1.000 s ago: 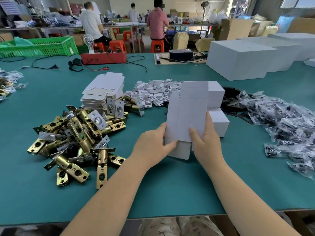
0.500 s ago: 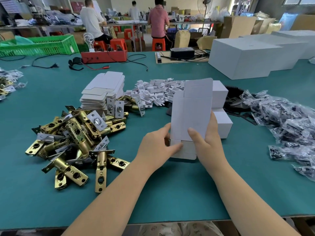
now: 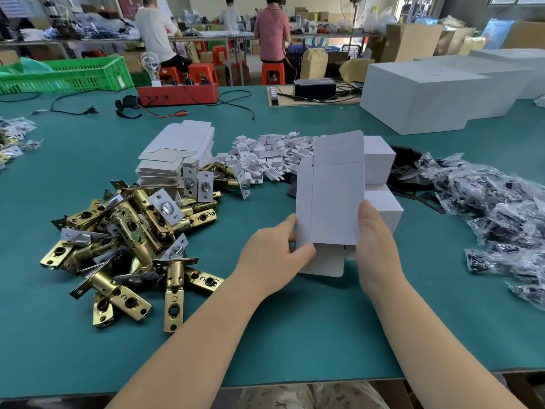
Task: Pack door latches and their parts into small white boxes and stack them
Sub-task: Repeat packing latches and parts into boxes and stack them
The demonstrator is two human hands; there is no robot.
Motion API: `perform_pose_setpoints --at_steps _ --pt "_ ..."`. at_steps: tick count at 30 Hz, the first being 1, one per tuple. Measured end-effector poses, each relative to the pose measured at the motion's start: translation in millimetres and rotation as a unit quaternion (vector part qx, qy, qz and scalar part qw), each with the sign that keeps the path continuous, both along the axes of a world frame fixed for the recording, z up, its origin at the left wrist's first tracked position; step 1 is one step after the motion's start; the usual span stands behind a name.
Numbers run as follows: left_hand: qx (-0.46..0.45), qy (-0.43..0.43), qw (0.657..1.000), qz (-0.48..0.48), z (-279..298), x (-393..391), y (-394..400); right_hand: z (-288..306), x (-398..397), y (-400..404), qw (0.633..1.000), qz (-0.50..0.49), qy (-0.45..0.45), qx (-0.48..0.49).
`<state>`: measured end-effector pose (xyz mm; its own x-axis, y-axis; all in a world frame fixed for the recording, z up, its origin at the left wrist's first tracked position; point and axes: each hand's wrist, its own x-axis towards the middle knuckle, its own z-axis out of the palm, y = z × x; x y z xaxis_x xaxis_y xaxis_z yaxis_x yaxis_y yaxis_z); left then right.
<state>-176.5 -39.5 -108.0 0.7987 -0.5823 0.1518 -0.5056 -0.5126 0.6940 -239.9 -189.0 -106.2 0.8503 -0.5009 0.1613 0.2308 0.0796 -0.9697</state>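
I hold a small white cardboard box [image 3: 333,202] upright over the green table, its top and bottom flaps unfolded. My left hand [image 3: 272,252] pinches its lower left edge and my right hand [image 3: 376,246] grips its right side. A heap of brass door latches [image 3: 129,246] lies to the left. Behind them is a stack of flat box blanks [image 3: 177,157]. A pile of small white inserts [image 3: 265,157] lies in the middle. Two closed white boxes [image 3: 380,163] are stacked just behind the one I hold.
Clear bags of dark parts [image 3: 495,214] spread along the right. Large white cartons [image 3: 427,93] stand at the back right, a red device with cables [image 3: 177,94] and a green crate [image 3: 67,73] at the back left. People work at a far table.
The flat blank has been squeezed open into a box shape between my hands and shifted a little to the right.
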Motion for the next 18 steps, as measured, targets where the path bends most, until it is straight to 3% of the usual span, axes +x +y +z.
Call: perform_pose_setpoints --at_steps 3,5,10,18 --pt "-0.02 0.015 1.0 -0.018 3.0 -1.6 1.0 2.9 -2.3 -8.5 0.983 0.078 0.023 0.164" --pt "-0.036 0.043 0.998 -0.04 4.2 -3.6 2.8 5.4 -4.4 -12.7 0.971 0.137 0.007 0.198" --pt "-0.103 0.124 0.984 -0.079 7.7 -6.5 6.3 5.2 -6.5 -16.0 0.962 0.198 -0.019 0.189" --pt "-0.182 0.218 0.951 -0.126 10.7 -3.1 8.9 -1.3 1.9 -18.4 0.986 0.102 0.03 0.127"
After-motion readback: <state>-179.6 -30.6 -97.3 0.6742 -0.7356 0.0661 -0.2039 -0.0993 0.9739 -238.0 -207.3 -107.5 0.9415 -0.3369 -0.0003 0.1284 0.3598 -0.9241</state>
